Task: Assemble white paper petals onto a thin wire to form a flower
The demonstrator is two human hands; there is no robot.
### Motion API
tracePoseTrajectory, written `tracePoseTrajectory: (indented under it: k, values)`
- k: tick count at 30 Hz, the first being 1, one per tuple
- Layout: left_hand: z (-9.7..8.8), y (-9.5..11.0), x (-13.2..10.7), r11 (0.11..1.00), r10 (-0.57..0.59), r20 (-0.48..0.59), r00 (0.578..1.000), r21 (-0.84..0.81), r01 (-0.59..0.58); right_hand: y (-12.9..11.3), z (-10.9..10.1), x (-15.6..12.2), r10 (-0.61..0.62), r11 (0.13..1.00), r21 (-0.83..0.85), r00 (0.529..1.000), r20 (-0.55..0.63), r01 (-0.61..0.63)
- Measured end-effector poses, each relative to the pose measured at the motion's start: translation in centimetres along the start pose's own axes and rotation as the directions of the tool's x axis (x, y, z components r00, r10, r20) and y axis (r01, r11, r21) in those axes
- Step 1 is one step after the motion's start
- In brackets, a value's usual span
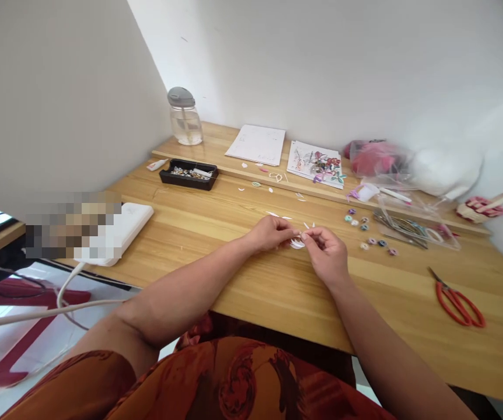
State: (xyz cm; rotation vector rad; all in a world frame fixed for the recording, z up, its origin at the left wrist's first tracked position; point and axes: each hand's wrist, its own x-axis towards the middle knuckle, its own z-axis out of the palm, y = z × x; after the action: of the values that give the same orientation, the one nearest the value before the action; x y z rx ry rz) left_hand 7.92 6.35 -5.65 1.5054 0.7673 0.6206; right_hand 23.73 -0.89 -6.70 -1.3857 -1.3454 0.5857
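Over the middle of the wooden table, my left hand [272, 233] and my right hand [327, 249] meet with their fingertips pinched close together. Whatever they pinch is tiny and mostly hidden by the fingers. White petal-shaped pieces [297, 244] show just below the fingertips, and slim white tips stick up just beyond them. I cannot tell which of these are held and which lie on the table. Further white petal pieces [273, 214] lie just past my left hand. Small spools of coloured thread [381, 242] are grouped to the right of my right hand.
Red-handled scissors [459, 303] lie at right. Behind them is a clear bag of tools [413, 230]. A black tray [189, 175] of small beads, a water bottle [185, 119], paper sheets [258, 144] and flower pictures [308, 163] stand farther back. A white power strip [131, 224] is at left.
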Motion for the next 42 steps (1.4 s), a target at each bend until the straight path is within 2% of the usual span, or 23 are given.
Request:
tracePoseTrajectory:
  k: [4,13,22,29,37,42]
  values:
    - [0.13,0.36,0.09,0.997,-0.050,-0.035,0.998,-0.064,0.048,-0.01,-0.07,0.03,0.027,0.999,0.025,1.000,-0.009,-0.027]
    - [0.21,0.11,0.24,0.991,-0.037,-0.075,0.997,-0.130,0.027,0.40,0.04,0.01,0.034,0.998,0.059,0.999,0.001,-0.034]
    - [0.24,0.22,0.07,0.989,-0.018,-0.011,1.000,-0.144,0.016,0.44,-0.13,0.07,0.025,0.999,0.044,1.000,0.000,-0.025]
    - [0.51,0.38,0.17,0.964,-0.099,-0.008,0.995,-0.250,0.094,0.53,-0.21,0.08,0.022,0.999,0.027,1.000,0.002,-0.022]
    - [0.30,0.27,-0.13,0.962,-0.049,0.058,0.997,-0.266,0.062,0.52,-0.30,0.15,0.016,1.000,0.017,1.000,-0.021,-0.016]
    - [0.34,0.53,-0.29,0.963,-0.047,0.030,0.998,-0.266,0.053,0.46,-0.28,0.10,0.022,1.000,0.022,1.000,-0.020,-0.021]
